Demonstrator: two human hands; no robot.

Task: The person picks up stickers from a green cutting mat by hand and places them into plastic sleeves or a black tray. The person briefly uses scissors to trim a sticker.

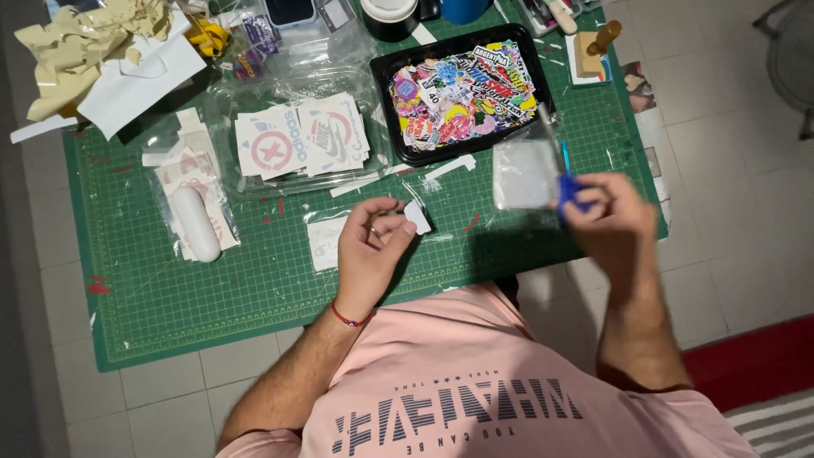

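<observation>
— What's in your left hand (370,246)?

— From the head camera: my left fingers (392,226) pinch a small white sticker cutout (417,217), held just above the green cutting mat (170,288) that lies on the tiled floor (729,263).

— And the right?

— My right hand (612,222) is closed around blue-handled scissors (566,185); the fingers curl through the handles, blades pointing away from me. It is blurred, so I cannot tell whether the blades are apart. A clear plastic sheet (524,174) sits just beside them, touching my fingertips.

— What surrounds you?

— Beyond my hands, a black tray (383,102) heaped with colourful stickers (462,93). Left of it, a clear plastic container (222,110) holding white printed stickers (301,140). Far left on the mat, a white oblong tool (196,223) on a bagged sheet, and a pile of cream backing scraps (80,42) at the corner.
</observation>
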